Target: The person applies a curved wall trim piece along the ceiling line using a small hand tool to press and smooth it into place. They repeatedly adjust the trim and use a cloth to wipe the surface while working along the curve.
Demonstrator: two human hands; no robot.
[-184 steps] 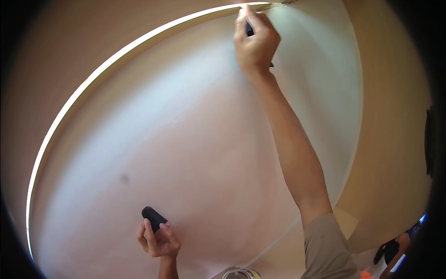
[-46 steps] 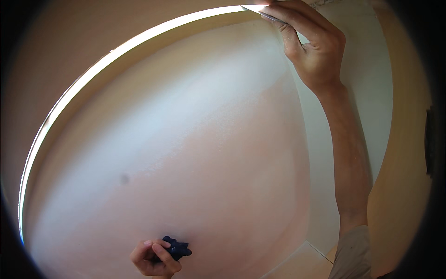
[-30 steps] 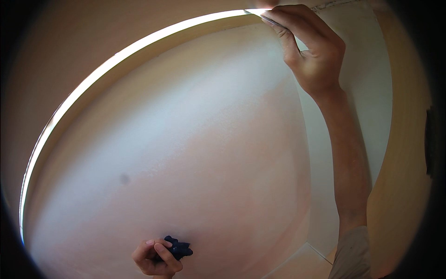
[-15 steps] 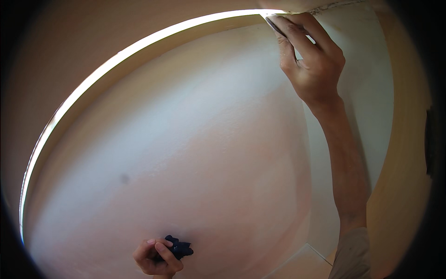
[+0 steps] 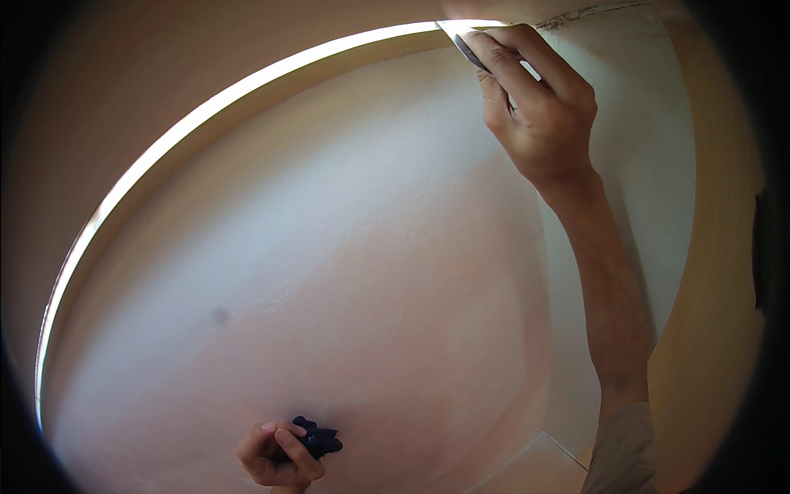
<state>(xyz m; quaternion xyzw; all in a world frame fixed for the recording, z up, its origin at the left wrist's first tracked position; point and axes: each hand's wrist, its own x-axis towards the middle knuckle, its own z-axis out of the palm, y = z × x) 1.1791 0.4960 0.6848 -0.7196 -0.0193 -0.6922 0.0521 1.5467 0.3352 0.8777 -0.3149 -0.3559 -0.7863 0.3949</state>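
Observation:
My right hand (image 5: 543, 115) is raised at the upper right. Its fingers are closed on a thin flat metal scraper blade (image 5: 469, 51), whose tip meets the bright light strip (image 5: 247, 82) near its right end. Most of the blade is hidden behind the fingers. Low in the view, my left hand (image 5: 276, 457) pinches a small dark blue-black lumpy thing (image 5: 319, 439) with a ragged outline. I cannot tell what it is. Behind both hands spreads a smooth pale panel (image 5: 346, 247), whitish above and pinkish below.
A recessed ledge (image 5: 206, 128) curves along under the light strip. A rough dark crack (image 5: 592, 11) runs along the top corner, right of my right hand. A pale band of wall (image 5: 658, 148) lies behind my right forearm. A tan surface (image 5: 728, 247) with a dark slot (image 5: 759, 251) lies farther right.
My right hand has slid a little to the left along the light strip with the scraper blade. My left hand and the dark thing have barely moved.

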